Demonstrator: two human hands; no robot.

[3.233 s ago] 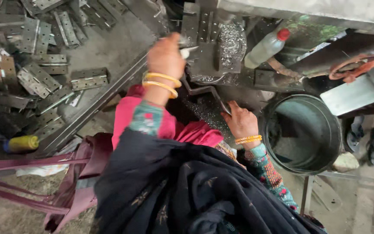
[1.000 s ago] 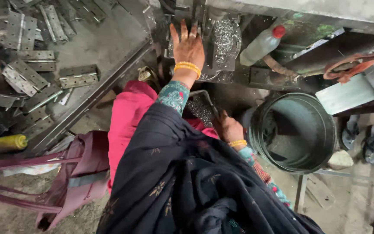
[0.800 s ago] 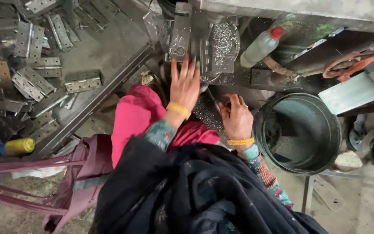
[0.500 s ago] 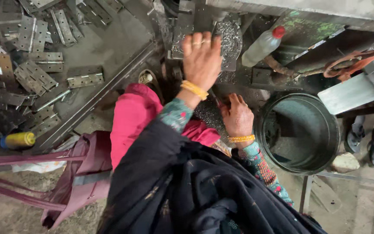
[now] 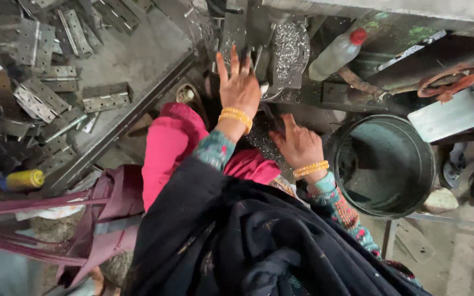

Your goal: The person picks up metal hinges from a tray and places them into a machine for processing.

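Note:
My left hand (image 5: 239,87) reaches forward with fingers spread, fingertips at the machine's metal block (image 5: 259,38) strewn with silvery metal shavings (image 5: 288,52). It holds nothing that I can see. My right hand (image 5: 298,143) rests lower, fingers apart, on a dark surface dusted with shavings beside my pink-clad knee (image 5: 171,148). Yellow bangles ring both wrists.
Several metal hinge plates (image 5: 45,93) lie scattered on the floor at left, beyond a long steel bar (image 5: 122,123). A plastic bottle with a red cap (image 5: 336,53) lies on the machine. A round green metal tub (image 5: 388,164) stands at right. A yellow spool (image 5: 24,180) sits at far left.
My left hand has shifted back and forth over the machine block and now has its fingers spread at it. My right hand has stayed low beside the tub.

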